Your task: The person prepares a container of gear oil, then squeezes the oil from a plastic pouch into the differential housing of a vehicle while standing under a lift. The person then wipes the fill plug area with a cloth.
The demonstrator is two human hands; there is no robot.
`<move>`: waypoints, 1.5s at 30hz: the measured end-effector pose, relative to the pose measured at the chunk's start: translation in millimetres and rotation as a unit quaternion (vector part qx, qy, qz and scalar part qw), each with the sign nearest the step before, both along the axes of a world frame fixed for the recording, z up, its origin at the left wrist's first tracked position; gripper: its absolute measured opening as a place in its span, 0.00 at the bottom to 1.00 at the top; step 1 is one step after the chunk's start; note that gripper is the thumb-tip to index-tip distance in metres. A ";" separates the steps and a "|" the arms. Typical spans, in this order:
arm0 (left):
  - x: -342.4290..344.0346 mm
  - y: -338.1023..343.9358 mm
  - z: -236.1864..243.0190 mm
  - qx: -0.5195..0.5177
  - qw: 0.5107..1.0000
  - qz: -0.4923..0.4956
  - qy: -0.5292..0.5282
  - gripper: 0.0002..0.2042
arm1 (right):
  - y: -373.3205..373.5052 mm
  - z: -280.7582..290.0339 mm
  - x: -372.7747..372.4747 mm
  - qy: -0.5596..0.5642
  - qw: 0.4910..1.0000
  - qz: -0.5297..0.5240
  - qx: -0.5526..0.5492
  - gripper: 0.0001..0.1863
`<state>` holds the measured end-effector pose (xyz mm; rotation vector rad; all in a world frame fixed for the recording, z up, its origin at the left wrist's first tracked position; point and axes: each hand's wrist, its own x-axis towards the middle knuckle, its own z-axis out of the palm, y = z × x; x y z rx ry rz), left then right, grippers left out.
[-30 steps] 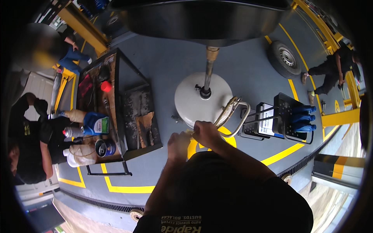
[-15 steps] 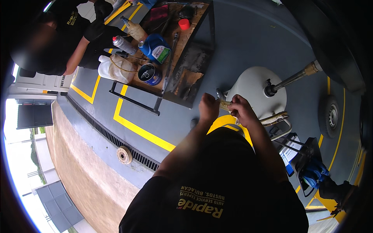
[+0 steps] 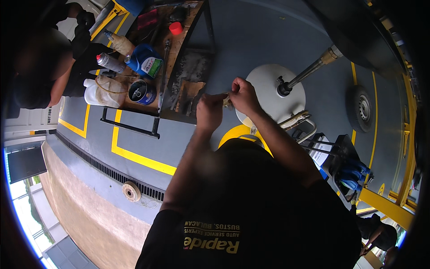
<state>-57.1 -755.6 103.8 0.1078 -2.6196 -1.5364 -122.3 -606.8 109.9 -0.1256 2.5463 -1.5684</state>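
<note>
My left hand (image 3: pixel 209 113) and my right hand (image 3: pixel 244 96) are close together in front of my body, fingers closed. Between them is a small yellowish, see-through piece (image 3: pixel 227 103), gripped from both sides. Fingers cover most of it, so its kind is hard to make out. My right hand sits a little farther out than the left, its fingertips meeting the left hand's. Just beyond and to the right stands a white round drum (image 3: pixel 293 85) with a metal pipe (image 3: pixel 309 74) rising from its top.
At the left, a work cart (image 3: pixel 186 58) carries a blue jug (image 3: pixel 144 60), an open tin (image 3: pixel 142 92), a white jug (image 3: pixel 105 92), a spray can (image 3: pixel 110 62) and a red cap (image 3: pixel 176 28). A co-worker (image 3: pixel 40 67) is beyond it. A wheel (image 3: pixel 359 107) lies right.
My right hand has moved up and farther out, now beyond the left, and covers more of the yellowish piece. The whole view has shifted, so cart and drum appear farther left.
</note>
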 end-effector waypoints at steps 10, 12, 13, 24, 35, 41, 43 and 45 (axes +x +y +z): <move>-55.0 -19.0 30.6 -0.258 0.962 -0.018 -0.091 0.12 | -4.8 28.0 -21.7 0.063 0.987 0.094 -0.115 0.09; -61.0 -39.3 41.1 -0.237 0.968 -0.022 -0.074 0.12 | 2.4 37.4 -33.0 -0.041 0.970 0.076 -0.226 0.09; -63.2 -52.9 43.3 -0.228 0.971 -0.024 -0.066 0.12 | 5.5 44.0 -37.2 -0.030 0.974 0.055 -0.217 0.09; -35.1 -182.5 74.4 -0.213 0.973 -0.068 -0.050 0.16 | -123.3 -61.8 -81.0 0.002 0.966 0.137 -0.220 0.13; -16.5 -229.9 123.6 -0.253 0.964 0.029 -0.074 0.14 | -301.1 -49.3 -231.5 0.104 0.948 0.214 -0.212 0.38; -7.7 -243.6 139.6 -0.144 0.977 0.122 -0.097 0.13 | -313.7 -62.1 -259.6 0.091 0.919 0.374 -0.085 0.34; -7.7 -247.3 141.7 -0.139 0.971 0.148 -0.123 0.14 | -304.7 -60.2 -269.2 0.094 0.902 0.415 -0.075 0.40; -21.4 -249.5 143.7 -0.151 0.971 0.138 -0.126 0.16 | -292.7 -67.4 -282.6 0.059 0.874 0.474 -0.085 0.44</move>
